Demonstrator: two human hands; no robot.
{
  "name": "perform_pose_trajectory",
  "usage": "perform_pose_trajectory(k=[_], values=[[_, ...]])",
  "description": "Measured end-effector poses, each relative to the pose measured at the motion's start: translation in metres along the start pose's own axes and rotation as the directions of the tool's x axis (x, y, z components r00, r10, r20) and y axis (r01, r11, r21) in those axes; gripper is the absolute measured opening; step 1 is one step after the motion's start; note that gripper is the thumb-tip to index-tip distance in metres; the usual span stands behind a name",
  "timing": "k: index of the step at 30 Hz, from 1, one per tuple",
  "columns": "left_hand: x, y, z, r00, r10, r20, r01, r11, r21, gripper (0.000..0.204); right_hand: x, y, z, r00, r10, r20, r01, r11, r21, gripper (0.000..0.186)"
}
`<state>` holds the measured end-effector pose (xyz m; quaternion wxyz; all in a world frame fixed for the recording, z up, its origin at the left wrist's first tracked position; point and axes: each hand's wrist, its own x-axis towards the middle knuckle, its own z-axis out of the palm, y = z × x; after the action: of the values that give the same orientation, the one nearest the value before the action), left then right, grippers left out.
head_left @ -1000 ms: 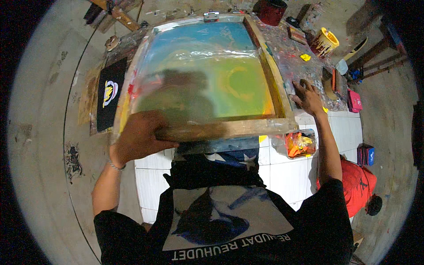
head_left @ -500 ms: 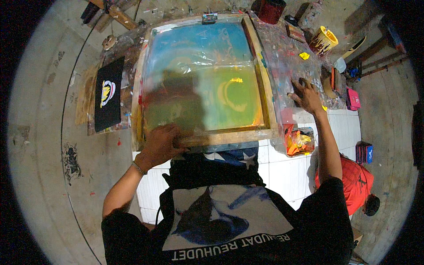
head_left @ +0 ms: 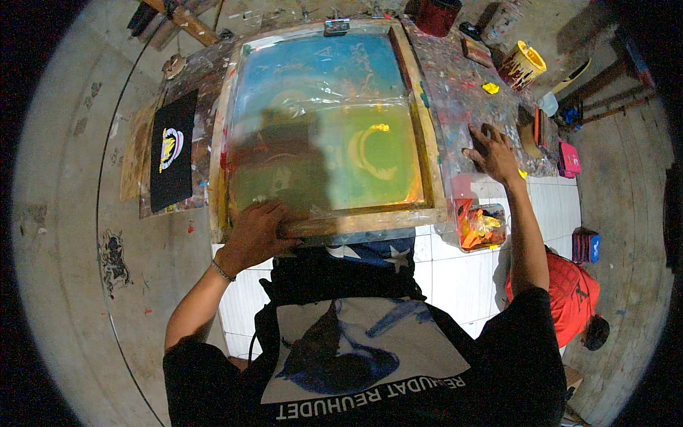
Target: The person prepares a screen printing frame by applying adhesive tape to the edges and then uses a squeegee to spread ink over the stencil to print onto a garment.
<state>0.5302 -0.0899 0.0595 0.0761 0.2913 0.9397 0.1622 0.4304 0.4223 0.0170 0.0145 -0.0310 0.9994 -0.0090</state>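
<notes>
A wooden-edged screen printing frame (head_left: 427, 164) lies in front of me, its mesh blue at the far end and yellow-green nearer. A curved smear of yellow ink (head_left: 379, 128) marks the mesh. My left hand (head_left: 256, 231) grips the frame's near edge by the left corner; its thumb shows below the wood, while the fingers' undersides are hidden. To the right, my right hand (head_left: 494, 151) is over the stained worktable (head_left: 455, 99) with its fingers apart and nothing in them. Left of the frame lies a black cloth (head_left: 174, 149) with a small printed emblem.
A yellow-dripped tub (head_left: 523, 65) and a dark red can (head_left: 436, 18) stand at the far right. A clear tray (head_left: 484, 228) with orange and yellow contents sits near my right forearm. A metal hinge clamp (head_left: 337, 28) holds the frame's far edge. A red bag-like thing (head_left: 569, 299) lies lower right.
The view has shifted very slightly. Both hands keep their places, and the frame stays where it was.
</notes>
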Motion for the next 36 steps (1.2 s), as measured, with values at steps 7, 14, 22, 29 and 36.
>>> perform_pose_trajectory(k=[7, 14, 22, 29, 36], values=[[0.001, 0.0, -0.002, 1.0, -0.024, 0.011, 0.025, 0.999, -0.031, 0.043, -0.001, 0.002, 0.005, 0.999, -0.015, -0.037, 0.015, 1.0, -0.009, 0.066], [0.001, -0.003, 0.001, 1.0, -0.023, 0.0, 0.023, 0.998, -0.065, 0.044, -0.004, -0.005, 0.0, 1.0, 0.0, -0.025, 0.0, 1.0, -0.015, 0.065], [-0.004, -0.026, 0.029, 0.995, 0.032, -0.096, -0.043, 0.993, -0.111, 0.052, -0.006, -0.009, -0.005, 1.0, 0.013, 0.003, -0.013, 1.0, -0.026, 0.066], [-0.005, -0.029, 0.037, 0.988, -0.023, -0.151, -0.001, 0.987, -0.158, 0.048, -0.005, -0.011, -0.006, 1.0, 0.02, -0.018, -0.02, 0.999, -0.047, 0.067], [-0.001, -0.022, 0.026, 0.992, 0.035, -0.12, -0.056, 0.983, -0.173, 0.045, -0.009, -0.015, -0.006, 1.0, 0.019, 0.01, -0.019, 0.999, -0.049, 0.067]])
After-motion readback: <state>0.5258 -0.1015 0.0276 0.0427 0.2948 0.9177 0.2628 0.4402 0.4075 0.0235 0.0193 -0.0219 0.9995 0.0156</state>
